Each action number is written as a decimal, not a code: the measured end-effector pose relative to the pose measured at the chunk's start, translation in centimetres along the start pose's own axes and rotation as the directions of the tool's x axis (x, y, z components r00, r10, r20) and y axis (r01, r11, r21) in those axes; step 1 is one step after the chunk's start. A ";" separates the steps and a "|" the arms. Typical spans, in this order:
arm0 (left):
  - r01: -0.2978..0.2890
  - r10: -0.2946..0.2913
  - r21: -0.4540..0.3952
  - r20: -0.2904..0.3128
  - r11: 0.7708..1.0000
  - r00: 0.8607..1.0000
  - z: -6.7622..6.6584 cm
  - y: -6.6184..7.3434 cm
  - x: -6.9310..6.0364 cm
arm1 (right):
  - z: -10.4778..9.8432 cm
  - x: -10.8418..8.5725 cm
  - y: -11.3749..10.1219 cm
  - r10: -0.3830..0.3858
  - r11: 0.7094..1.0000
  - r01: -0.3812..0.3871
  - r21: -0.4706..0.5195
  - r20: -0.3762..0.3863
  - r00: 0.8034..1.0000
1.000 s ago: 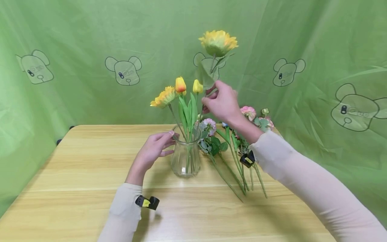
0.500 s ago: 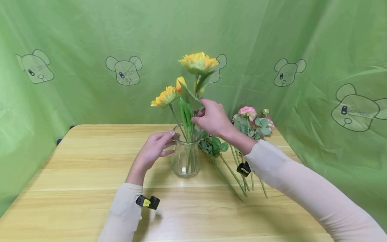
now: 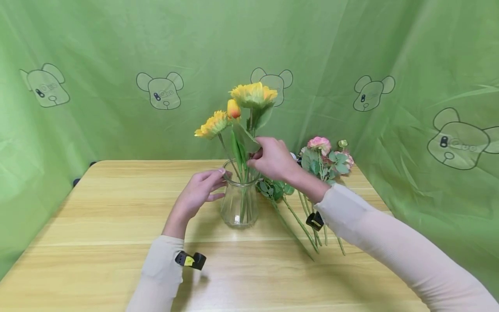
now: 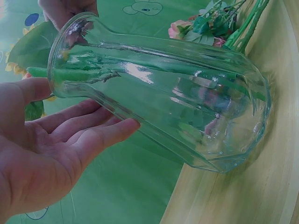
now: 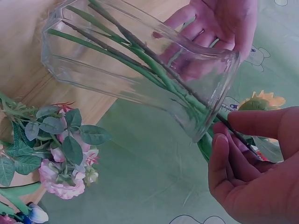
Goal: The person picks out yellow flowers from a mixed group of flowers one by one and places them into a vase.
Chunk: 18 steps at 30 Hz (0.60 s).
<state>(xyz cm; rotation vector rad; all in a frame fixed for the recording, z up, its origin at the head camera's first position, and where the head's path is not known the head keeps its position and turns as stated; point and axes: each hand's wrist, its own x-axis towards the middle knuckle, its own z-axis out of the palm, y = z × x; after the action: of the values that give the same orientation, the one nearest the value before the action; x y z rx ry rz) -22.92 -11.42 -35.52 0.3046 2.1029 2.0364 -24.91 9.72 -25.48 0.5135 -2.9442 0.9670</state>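
Note:
A clear faceted glass vase (image 3: 239, 208) stands upright on the table, with several artificial stems inside. My right hand (image 3: 273, 161) pinches the stem of a yellow sunflower (image 3: 253, 96) just above the vase mouth; in the right wrist view the dark stem (image 5: 149, 49) runs down inside the glass. My left hand (image 3: 199, 189) touches the vase's neck from the left, its fingers (image 4: 100, 137) fairly straight and its thumb at the rim. Another sunflower (image 3: 212, 125) leans left out of the vase beside an orange-yellow tulip (image 3: 233, 109). The right hand and sunflower hide other blooms.
Right of the vase, loose flowers lie on the wooden table (image 3: 117, 208): pink blooms (image 3: 319, 145), green leaves (image 3: 274, 188) and several long stems (image 3: 300, 222) pointing toward the front. A green curtain (image 3: 210, 39) with printed bear heads hangs round the back and sides.
My right hand has moved left and down, lowering the sunflower into the vase; its bloom is now close to the orange tulip. The left hand and the vase have stayed put.

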 end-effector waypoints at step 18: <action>0.004 -0.004 -0.012 -0.002 1.000 1.000 0.0 0.0 0.1 | 0.3 -0.1 0.6 -0.001 0.999 0.001 -0.041 0.000 1.000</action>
<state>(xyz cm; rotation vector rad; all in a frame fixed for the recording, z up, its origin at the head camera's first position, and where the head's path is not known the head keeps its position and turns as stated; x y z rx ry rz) -23.01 -11.42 -35.56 0.2961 2.0897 2.0478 -25.02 10.07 -26.07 0.5144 -2.9568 0.9042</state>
